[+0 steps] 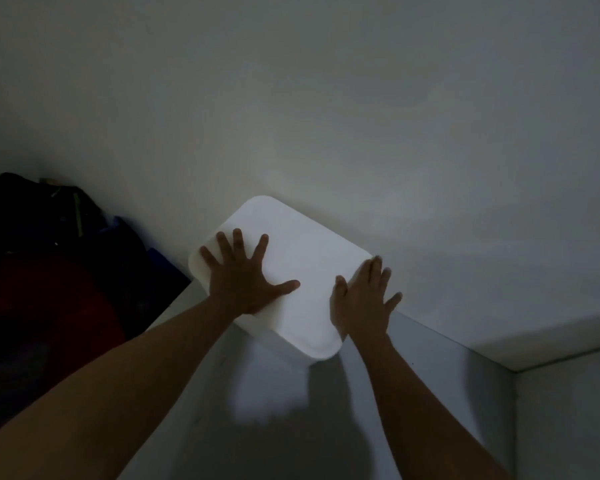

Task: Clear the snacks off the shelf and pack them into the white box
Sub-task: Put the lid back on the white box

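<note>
The white box (302,258) stands on a grey surface (413,393) against the pale wall, turned at an angle, its lid on. My left hand (243,278) lies flat on the left half of the lid with fingers spread wide. My right hand (362,303) presses flat against the box's right edge, fingers straight. No snacks show, and the box's contents are hidden by the lid.
Dark clothes or bags (49,271) hang at the left, beside the grey surface's left edge. A pale wall (326,98) fills the upper view. A grey side panel (568,427) closes the right end of the surface.
</note>
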### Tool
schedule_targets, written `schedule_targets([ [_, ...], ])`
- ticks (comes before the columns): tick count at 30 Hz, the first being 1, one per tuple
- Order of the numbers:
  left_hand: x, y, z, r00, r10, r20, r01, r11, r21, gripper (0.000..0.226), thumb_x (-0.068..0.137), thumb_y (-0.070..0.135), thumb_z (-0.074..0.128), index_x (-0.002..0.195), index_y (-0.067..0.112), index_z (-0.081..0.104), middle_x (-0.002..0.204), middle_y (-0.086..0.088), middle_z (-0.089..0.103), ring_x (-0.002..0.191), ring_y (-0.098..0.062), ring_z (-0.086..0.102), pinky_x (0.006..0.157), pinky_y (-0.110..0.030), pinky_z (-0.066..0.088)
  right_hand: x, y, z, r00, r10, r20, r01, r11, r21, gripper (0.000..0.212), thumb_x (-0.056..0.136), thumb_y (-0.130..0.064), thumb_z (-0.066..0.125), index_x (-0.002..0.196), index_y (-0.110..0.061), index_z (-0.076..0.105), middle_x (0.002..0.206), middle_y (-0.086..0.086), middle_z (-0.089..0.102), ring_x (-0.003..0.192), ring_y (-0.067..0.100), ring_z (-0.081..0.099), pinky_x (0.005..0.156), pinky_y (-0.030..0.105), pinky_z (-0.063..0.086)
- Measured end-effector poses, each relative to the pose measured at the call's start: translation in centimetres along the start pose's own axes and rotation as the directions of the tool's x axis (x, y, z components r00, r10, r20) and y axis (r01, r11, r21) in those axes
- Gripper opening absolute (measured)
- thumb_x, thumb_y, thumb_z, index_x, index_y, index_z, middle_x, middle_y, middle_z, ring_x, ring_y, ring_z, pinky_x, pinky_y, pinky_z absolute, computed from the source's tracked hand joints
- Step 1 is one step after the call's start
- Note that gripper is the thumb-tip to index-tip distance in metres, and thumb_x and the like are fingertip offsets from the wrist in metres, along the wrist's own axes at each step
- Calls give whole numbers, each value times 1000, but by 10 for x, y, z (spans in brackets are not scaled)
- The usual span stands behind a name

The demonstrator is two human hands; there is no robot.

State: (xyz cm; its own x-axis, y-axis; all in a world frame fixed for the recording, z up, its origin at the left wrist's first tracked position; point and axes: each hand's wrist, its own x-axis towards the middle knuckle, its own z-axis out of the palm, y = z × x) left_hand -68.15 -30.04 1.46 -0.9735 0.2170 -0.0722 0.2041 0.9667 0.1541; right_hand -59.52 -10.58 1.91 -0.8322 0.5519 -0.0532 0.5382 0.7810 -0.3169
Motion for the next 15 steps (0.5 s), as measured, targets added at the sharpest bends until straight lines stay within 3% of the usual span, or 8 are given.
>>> schedule_targets([
  [3,-1,0,-3,1000,-5,2,5,1000,2,121,52,104,9,153,37,-7,161,-16,-14,144,-46,-17,107,-71,-12,16,5,2,991,-109,-73,102,990,-99,68,99,-43,32,149,4,25,155,19,27,143,34,27,115,57,26],
  [6,0,0,-3,1000,-12,17,12,1000,-5,123,51,104,10,153,37,-7,161,-16,-15,144,-46,-19,107,-71,-13,22,7,2,985,-158,-65,142,969,-204,67,96,-44,35,138,8,39,138,22,43,122,37,47,106,52,38],
  [8,0,2,-4,1000,-11,27,11,1000,-12,124,50,104,10,153,37,-6,161,-16,-15,145,-45,-19,107,-71,-12,27,4,-10,989,-144,-21,130,942,-310,64,95,-46,36,132,5,46,128,18,47,114,35,52,105,54,36],
  [10,-1,1,-3,1000,-14,0,14,1000,-25,124,50,105,11,153,38,-4,162,-15,-13,145,-44,-18,108,-70,-11,34,-5,-24,989,-148,30,147,906,-396,55,97,-45,37,126,-1,53,126,15,51,117,32,50,107,58,27],
  [12,-1,0,-3,1000,-15,-27,14,999,-37,123,50,105,13,153,38,-1,162,-15,-10,146,-43,-15,109,-70,-8,43,-17,-28,961,-270,57,273,899,-344,38,98,-32,39,117,-6,59,124,10,54,118,29,51,106,53,31],
  [15,-1,1,-2,999,-14,-30,13,999,-31,123,51,104,13,153,37,-4,162,-17,-11,146,-43,-14,110,-70,-7,60,-45,-16,827,-553,101,561,821,-102,29,92,-6,40,112,-5,60,125,9,56,119,30,52,94,40,45],
])
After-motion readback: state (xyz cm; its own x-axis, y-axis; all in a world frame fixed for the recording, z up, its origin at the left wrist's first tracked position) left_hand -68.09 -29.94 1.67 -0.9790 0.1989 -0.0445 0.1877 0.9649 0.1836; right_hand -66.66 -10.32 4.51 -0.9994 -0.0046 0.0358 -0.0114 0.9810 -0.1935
